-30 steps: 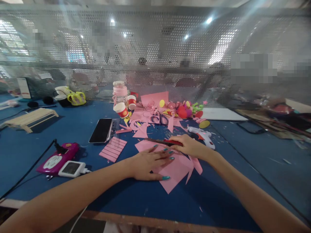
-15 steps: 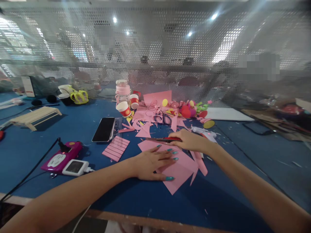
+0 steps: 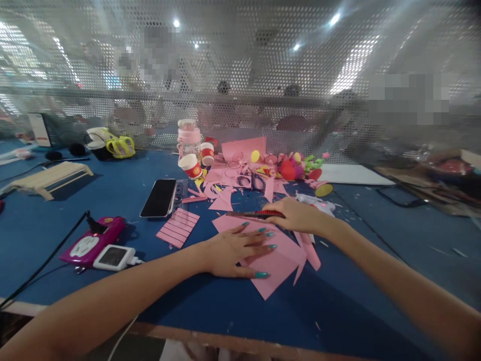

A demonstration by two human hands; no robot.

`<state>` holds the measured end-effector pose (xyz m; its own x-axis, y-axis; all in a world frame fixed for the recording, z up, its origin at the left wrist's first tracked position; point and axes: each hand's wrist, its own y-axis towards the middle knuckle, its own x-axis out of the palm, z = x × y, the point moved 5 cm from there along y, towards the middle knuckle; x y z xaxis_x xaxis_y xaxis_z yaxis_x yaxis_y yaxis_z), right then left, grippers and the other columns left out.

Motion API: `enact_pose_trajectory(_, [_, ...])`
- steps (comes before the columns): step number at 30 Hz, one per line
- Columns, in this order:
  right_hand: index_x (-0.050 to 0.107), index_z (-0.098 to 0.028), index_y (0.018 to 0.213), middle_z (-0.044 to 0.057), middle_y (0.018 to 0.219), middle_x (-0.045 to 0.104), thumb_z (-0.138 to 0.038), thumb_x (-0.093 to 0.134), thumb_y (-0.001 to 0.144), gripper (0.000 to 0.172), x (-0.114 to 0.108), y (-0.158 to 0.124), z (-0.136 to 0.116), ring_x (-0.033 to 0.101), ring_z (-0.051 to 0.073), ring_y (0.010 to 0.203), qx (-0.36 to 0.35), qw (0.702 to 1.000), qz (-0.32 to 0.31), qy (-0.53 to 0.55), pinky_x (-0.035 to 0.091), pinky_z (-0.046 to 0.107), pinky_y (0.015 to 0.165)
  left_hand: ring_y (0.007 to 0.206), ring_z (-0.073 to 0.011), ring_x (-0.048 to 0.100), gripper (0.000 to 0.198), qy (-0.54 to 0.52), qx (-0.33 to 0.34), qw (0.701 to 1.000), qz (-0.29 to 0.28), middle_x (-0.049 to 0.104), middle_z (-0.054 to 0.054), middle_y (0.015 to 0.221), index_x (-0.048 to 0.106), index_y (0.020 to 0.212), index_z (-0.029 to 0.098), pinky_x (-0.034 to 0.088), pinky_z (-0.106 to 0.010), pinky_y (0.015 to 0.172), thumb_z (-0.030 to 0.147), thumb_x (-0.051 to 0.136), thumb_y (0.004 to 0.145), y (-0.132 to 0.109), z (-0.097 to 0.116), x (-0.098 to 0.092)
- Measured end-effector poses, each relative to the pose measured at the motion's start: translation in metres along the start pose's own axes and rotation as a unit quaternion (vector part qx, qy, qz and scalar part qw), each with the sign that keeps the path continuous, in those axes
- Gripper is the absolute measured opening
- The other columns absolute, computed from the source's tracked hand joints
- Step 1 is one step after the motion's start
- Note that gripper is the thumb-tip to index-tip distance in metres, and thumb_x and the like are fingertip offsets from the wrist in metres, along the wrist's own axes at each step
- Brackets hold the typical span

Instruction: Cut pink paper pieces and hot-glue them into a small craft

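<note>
Backdrop: behind the blue table [image 3: 225, 316] I saw a perforated screen [image 3: 240, 108].
Left hand [image 3: 233, 251]: rested flat on a pink sheet [image 3: 280, 256], fingers spread, gripping nothing.
Right hand [image 3: 296, 216]: fingers clenched around a red-handled cutter [image 3: 267, 213], its blade along the sheet's far edge.
Sheet: lay on the table, right of a lined pink card [image 3: 179, 229].

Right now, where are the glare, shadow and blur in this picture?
Head view: lights flare across the upper mesh; head view: a soft shadow lies on the table beside the right forearm; head view: the far-right clutter is smeared, while the pink paper looks fairly clear.
</note>
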<state>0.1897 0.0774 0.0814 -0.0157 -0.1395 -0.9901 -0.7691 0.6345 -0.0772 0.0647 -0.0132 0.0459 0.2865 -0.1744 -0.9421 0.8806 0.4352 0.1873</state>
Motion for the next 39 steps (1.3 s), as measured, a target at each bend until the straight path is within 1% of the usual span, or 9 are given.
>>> enact_pose_trajectory(3, [0.060,-0.021,0.087,0.005,0.077,0.065,-0.032,0.040,0.082,0.023,0.000,-0.001,-0.001,0.057,0.017,0.069,0.001,1.000,0.001,-0.009,0.034,0.026,0.059,0.126,-0.0184,0.030,0.052,-0.008,0.003,1.000,0.027,0.039,-0.005,0.135,0.035,0.128,0.023,0.021,-0.037,0.105,0.046,0.038,0.082,-0.001,0.001,-0.001])
enact_pose_trajectory(6, [0.059,-0.020,0.086,0.005,0.077,0.064,-0.033,0.041,0.082,0.023,-0.001,-0.001,-0.003,0.057,0.017,0.069,0.003,1.000,0.001,-0.019,0.033,0.025,0.057,0.098,-0.0168,0.057,0.031,-0.015,-0.079,0.981,0.177,0.065,-0.007,0.097,0.056,0.100,0.020,0.043,-0.030,0.086,0.038,0.035,0.085,-0.009,-0.011,-0.014])
enact_pose_trajectory(7, [0.059,-0.020,0.085,0.006,0.077,0.064,-0.033,0.040,0.082,0.023,-0.001,-0.001,-0.003,0.057,0.018,0.069,0.004,1.000,0.001,-0.021,0.033,0.025,0.057,0.086,-0.0165,0.061,0.028,-0.003,-0.131,0.957,0.259,0.066,-0.006,0.084,0.057,0.089,0.019,0.046,-0.030,0.078,0.036,0.035,0.086,-0.015,-0.018,-0.022])
enact_pose_trajectory(10, [0.059,-0.020,0.087,0.006,0.077,0.064,-0.034,0.039,0.082,0.025,0.000,-0.003,-0.004,0.057,0.018,0.069,0.007,1.000,0.001,-0.030,0.033,0.025,0.056,0.091,-0.0195,0.057,0.033,0.019,-0.247,0.858,0.451,0.060,-0.010,0.094,0.049,0.097,0.016,0.045,-0.034,0.079,0.041,0.053,0.076,-0.036,-0.036,-0.041])
enact_pose_trajectory(11, [0.058,-0.020,0.088,0.007,0.077,0.064,-0.033,0.039,0.082,0.024,0.000,-0.003,-0.004,0.057,0.018,0.069,0.009,0.999,0.000,-0.035,0.033,0.025,0.056,0.100,-0.0219,0.053,0.048,0.020,-0.252,0.854,0.454,0.057,-0.012,0.103,0.045,0.105,0.016,0.042,-0.037,0.084,0.044,0.061,0.068,-0.037,-0.041,-0.043])
enact_pose_trajectory(14, [0.058,-0.019,0.091,0.007,0.078,0.064,-0.030,0.040,0.082,0.023,0.000,-0.005,-0.005,0.057,0.018,0.070,0.016,0.999,0.001,-0.046,0.033,0.024,0.057,0.114,-0.0263,0.043,0.089,-0.001,-0.248,0.892,0.377,0.054,-0.012,0.115,0.024,0.126,0.017,0.034,-0.044,0.093,0.041,0.072,0.055,-0.031,-0.052,-0.037])
enact_pose_trajectory(17, [0.058,-0.018,0.090,0.007,0.078,0.064,-0.030,0.040,0.082,0.022,0.000,-0.006,-0.006,0.058,0.018,0.071,0.015,0.999,0.001,-0.050,0.033,0.024,0.058,0.116,-0.0276,0.042,0.105,-0.043,-0.289,0.910,0.294,0.059,-0.009,0.110,0.009,0.133,0.019,0.031,-0.048,0.093,0.033,0.074,0.052,-0.028,-0.063,-0.025])
enact_pose_trajectory(23, [0.057,-0.019,0.089,0.007,0.081,0.064,-0.031,0.039,0.083,0.022,0.000,-0.007,-0.007,0.059,0.019,0.073,0.027,0.998,0.006,-0.051,0.034,0.025,0.059,0.120,-0.0288,0.036,0.108,-0.077,-0.355,0.901,0.237,0.062,-0.008,0.108,0.007,0.136,0.017,0.029,-0.047,0.093,0.039,0.073,0.052,-0.029,-0.072,-0.016])
enact_pose_trajectory(39, [0.059,-0.018,0.087,0.006,0.078,0.064,-0.028,0.039,0.082,0.022,0.000,-0.008,-0.002,0.058,0.017,0.071,0.014,0.999,-0.003,-0.037,0.035,0.024,0.058,0.118,-0.0268,0.041,0.114,-0.076,-0.374,0.901,0.208,0.060,-0.008,0.112,0.000,0.136,0.017,0.029,-0.044,0.093,0.053,0.068,0.052,-0.029,-0.073,-0.015])
